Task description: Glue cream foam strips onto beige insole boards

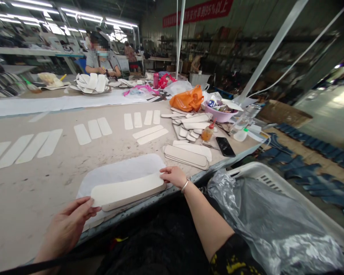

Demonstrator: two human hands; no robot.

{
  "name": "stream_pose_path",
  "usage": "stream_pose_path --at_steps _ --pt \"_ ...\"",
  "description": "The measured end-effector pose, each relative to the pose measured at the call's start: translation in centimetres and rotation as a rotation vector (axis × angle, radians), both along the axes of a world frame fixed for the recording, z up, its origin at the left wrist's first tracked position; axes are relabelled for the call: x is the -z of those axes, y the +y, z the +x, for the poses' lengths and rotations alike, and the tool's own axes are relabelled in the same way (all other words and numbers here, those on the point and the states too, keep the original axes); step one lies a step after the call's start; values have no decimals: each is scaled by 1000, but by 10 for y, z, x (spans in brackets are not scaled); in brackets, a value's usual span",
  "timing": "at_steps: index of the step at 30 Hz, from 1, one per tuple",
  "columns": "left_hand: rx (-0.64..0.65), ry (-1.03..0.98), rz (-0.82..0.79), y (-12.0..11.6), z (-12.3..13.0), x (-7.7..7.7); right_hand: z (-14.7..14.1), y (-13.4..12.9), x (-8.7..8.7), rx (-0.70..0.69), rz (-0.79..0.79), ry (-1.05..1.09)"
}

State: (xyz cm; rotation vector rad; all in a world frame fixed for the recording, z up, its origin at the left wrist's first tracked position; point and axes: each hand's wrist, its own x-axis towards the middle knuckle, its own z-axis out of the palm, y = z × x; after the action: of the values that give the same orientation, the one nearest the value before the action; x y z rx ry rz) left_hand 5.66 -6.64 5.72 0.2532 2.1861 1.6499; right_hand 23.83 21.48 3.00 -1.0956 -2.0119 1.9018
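Both hands hold a long cream panel with rounded corners [126, 188] by its ends, close to the table's front edge. My left hand [70, 223] pinches the left end between thumb and fingers. At the right end, my right hand [174, 176], with a bracelet at the wrist, grips the corner with its fingertips. A similar panel, browner along its edge, lies directly under the cream one. Beneath them is a white rounded sheet [114, 168] flat on the table. To the right of my right hand lies a small stack of long dark-edged panels [185, 156].
Rows of pale panels [27, 149] lie across the table [60, 175]. At the right are a glue bottle [207, 133], a phone [225, 146], a heap of panels and a purple basin [220, 115]. A plastic-lined crate [255, 170] stands beside me. A co-worker [103, 57] sits opposite.
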Motion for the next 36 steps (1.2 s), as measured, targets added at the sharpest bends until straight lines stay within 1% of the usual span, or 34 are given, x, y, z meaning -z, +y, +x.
stream_pose_path --at_steps 2,4,9,11,13,15,17,27,33,36 --pt "37 -102 -51 -2 -1 11 0 3 5 -55 220 -158" --pt "112 -101 -173 -2 -3 18 1 5 9 -76 331 -239" --pt "285 180 -656 2 -13 21 -1 6 13 -102 482 -342" --pt "357 259 -777 3 -19 22 -2 5 15 -113 513 -371" --pt "421 308 -839 4 -23 26 -4 5 17 -120 537 -391" --pt "466 337 -867 4 -25 30 -4 5 19 -126 556 -406" --pt "483 355 -878 5 -25 31 -5 5 19 -133 571 -420" --pt "526 406 -875 11 -17 23 -7 3 20 -156 611 -434" --pt "513 414 -887 9 -14 24 -6 3 23 -154 613 -445" --pt "422 508 -823 -2 -11 31 -6 4 25 -153 610 -433"
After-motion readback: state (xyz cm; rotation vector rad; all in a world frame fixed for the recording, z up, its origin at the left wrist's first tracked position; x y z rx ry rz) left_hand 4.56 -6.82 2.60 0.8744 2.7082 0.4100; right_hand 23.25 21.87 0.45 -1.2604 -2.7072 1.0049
